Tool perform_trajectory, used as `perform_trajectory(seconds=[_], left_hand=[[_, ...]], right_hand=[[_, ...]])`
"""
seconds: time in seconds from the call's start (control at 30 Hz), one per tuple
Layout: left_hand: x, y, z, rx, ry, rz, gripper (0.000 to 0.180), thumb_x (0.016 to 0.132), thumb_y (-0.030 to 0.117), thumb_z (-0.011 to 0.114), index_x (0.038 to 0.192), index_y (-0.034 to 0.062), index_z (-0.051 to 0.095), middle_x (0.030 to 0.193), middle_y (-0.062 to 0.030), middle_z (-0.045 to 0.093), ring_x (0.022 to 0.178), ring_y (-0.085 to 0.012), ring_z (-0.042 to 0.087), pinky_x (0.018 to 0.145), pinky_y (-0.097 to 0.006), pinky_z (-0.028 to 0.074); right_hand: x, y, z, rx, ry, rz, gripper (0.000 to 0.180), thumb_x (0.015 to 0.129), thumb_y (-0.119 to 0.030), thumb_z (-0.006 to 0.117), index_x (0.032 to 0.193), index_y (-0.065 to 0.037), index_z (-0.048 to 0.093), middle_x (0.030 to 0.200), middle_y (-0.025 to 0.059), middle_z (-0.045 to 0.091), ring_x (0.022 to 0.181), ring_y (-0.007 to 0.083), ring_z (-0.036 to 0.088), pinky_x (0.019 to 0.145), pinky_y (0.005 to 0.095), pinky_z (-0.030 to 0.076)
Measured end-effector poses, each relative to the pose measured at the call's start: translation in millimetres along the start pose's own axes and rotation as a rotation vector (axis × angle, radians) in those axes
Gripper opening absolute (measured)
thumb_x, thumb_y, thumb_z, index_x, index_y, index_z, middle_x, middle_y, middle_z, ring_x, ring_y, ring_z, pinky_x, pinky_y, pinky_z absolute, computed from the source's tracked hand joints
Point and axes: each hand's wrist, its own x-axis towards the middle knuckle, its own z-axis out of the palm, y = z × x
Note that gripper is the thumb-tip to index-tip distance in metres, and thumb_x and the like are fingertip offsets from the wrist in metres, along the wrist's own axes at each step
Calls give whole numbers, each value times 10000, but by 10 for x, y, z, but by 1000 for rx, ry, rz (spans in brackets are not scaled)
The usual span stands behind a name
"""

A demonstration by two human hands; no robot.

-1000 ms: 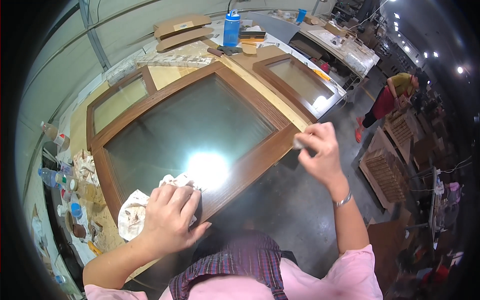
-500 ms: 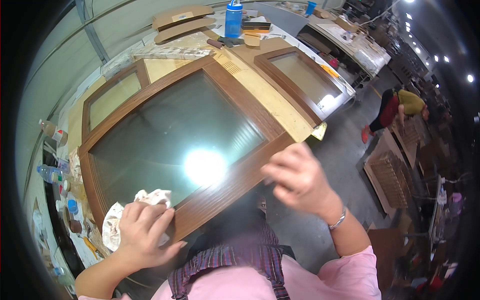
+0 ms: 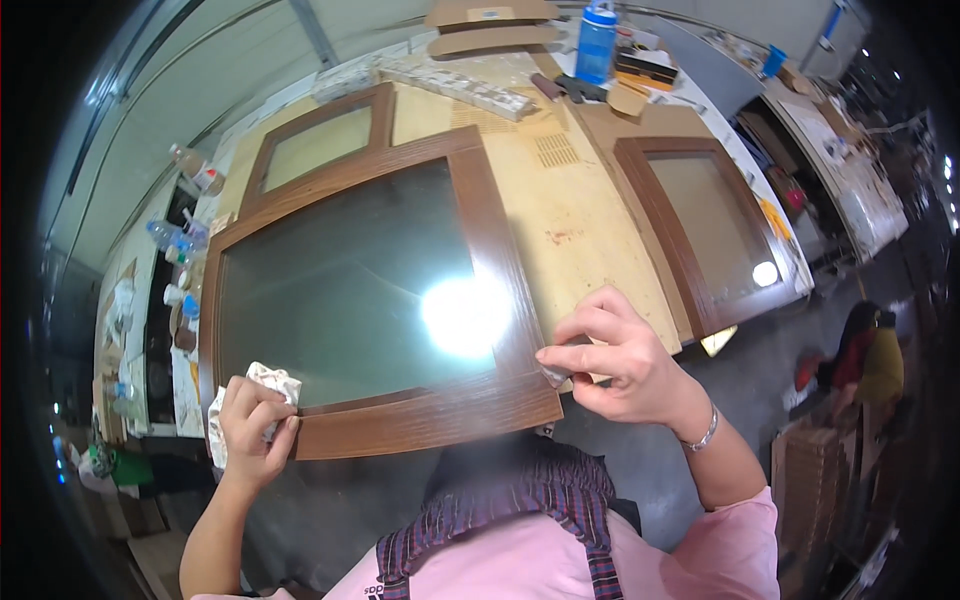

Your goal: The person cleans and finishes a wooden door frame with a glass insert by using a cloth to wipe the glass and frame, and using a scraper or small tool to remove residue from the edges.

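A large brown wood-framed glass panel (image 3: 490,200) lies on the worktable, its near edge jutting toward me. At its near left corner my left hand (image 3: 256,425) is closed on a crumpled white cloth (image 3: 272,380) with brown stains, pressing it against the frame. My right hand (image 3: 620,360) is at the near right corner, thumb and fingers pinched on a small greyish piece (image 3: 553,374). That piece touches or nearly touches the frame's edge; its kind is hard to make out. Bright lamp glare shows on the glass.
Smaller wood-framed panels lie at the far left (image 3: 382,110) and on the right (image 3: 690,280). A blue water bottle (image 3: 596,45), cardboard pieces (image 3: 492,38) and a black box (image 3: 645,68) stand at the back. Plastic bottles (image 3: 170,236) line the left. A co-worker (image 3: 872,365) bends near boxes at right.
The large panel has turned clockwise, away from the right panel, exposing more yellow board. My right hand has come to its near right corner. My view has turned left.
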Motion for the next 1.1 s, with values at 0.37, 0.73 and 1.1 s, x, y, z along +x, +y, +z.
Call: perform_trajectory(seconds=[0.37, 0.73, 1.1], left_hand=[[-31, 54, 27, 74, 60, -67, 158, 678, 52, 722, 795, 93, 625, 813, -60, 605, 766, -276, 526, 649, -383, 428], [-3, 8, 85, 67, 65, -109, 151, 671, 113, 737, 775, 99, 628, 808, -57, 606, 768, -281, 540, 655, -385, 439], [-2, -13, 82, 70, 71, -92, 164, 646, 102, 739, 768, 94, 629, 804, -65, 598, 755, -279, 532, 643, -381, 426]], right_hand=[[1136, 1233, 123, 94, -93, -61, 350, 665, 20, 650, 977, -80, 776, 981, 57, 651, 943, 223, 571, 840, 337, 505], [1829, 1937, 178, 16, -64, 45, 254, 704, -11, 649, 931, -25, 761, 949, 40, 626, 967, 202, 575, 876, 317, 478], [1592, 1674, 192, 254, 50, 226, 307, 699, -7, 661, 986, -20, 771, 938, 56, 657, 908, 175, 619, 800, 290, 498]])
